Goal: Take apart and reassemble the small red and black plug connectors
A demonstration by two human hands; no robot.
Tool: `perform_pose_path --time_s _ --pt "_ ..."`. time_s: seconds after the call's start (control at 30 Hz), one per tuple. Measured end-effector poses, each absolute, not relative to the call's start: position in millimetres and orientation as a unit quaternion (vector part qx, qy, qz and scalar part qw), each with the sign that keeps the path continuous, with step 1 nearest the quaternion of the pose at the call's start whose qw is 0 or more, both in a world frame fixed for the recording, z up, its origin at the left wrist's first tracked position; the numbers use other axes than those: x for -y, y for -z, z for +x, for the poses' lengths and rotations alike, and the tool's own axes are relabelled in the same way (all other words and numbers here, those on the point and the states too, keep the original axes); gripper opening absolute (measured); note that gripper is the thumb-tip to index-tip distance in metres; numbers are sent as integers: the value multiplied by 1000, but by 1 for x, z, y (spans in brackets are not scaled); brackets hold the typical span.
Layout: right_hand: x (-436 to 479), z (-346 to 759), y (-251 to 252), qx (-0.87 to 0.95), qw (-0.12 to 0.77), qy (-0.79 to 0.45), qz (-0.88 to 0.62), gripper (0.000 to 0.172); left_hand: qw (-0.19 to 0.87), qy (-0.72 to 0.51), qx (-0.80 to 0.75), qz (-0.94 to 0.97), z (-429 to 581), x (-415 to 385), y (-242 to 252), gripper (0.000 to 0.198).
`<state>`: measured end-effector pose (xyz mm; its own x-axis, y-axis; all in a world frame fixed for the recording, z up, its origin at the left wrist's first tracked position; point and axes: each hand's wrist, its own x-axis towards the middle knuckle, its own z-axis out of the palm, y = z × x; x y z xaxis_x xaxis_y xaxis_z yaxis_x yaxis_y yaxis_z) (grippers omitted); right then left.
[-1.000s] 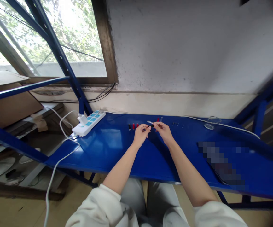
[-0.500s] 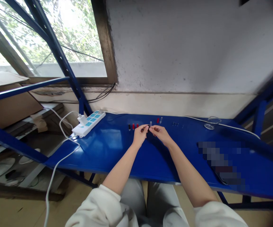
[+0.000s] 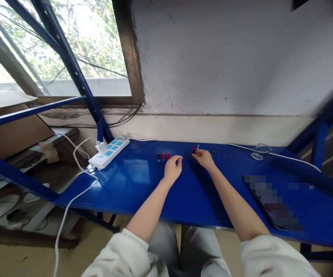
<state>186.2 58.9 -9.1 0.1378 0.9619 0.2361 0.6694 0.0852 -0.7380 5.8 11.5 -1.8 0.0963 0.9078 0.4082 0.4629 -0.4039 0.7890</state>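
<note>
My right hand [image 3: 204, 159] is closed in a pinch at the back of the blue table [image 3: 143, 192]. Its fingertips grip a small black-capped tube [image 3: 193, 151], mostly hidden by the fingers. Right behind stand a small red tube [image 3: 193, 147] and a clear tube [image 3: 198, 146]. My left hand [image 3: 172, 167] is held over the table with loosely curled fingers, a gap between thumb and forefinger, and nothing seen in it. Beside it, to the left, stand a black-topped tube [image 3: 159, 156] and two red-topped tubes [image 3: 163, 156], upright in a row.
Several tiny clear pieces [image 3: 215, 153] lie right of my right hand. Farther right are a round clear dish [image 3: 257, 156] and a dark flat object [image 3: 266, 204], partly blurred out. A white power strip [image 3: 109, 153] with a cable sits at the left; blue frame posts [image 3: 81, 82] rise there.
My hands, together before, have come apart. The right hand moved right and back to the red tube with the black-capped piece. The clear tube behind my fingers no longer shows there.
</note>
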Motion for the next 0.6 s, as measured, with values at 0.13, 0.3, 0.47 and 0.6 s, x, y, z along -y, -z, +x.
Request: perform_pose_path --time_s 0.13,0.3,0.47,0.6 --pt "-69 185 19 606 367 -122 -695 15 203 -426 -479 740 8 -6 -1 23" --pt "-73 182 30 602 338 -85 -719 15 195 -401 -474 759 9 -3 -2 23" --pt "-75 183 33 611 326 -68 -718 18 191 -385 -471 770 12 -1 -2 24" --pt "-77 184 34 613 331 -68 -714 17 187 -379 -462 780 14 2 -4 24"
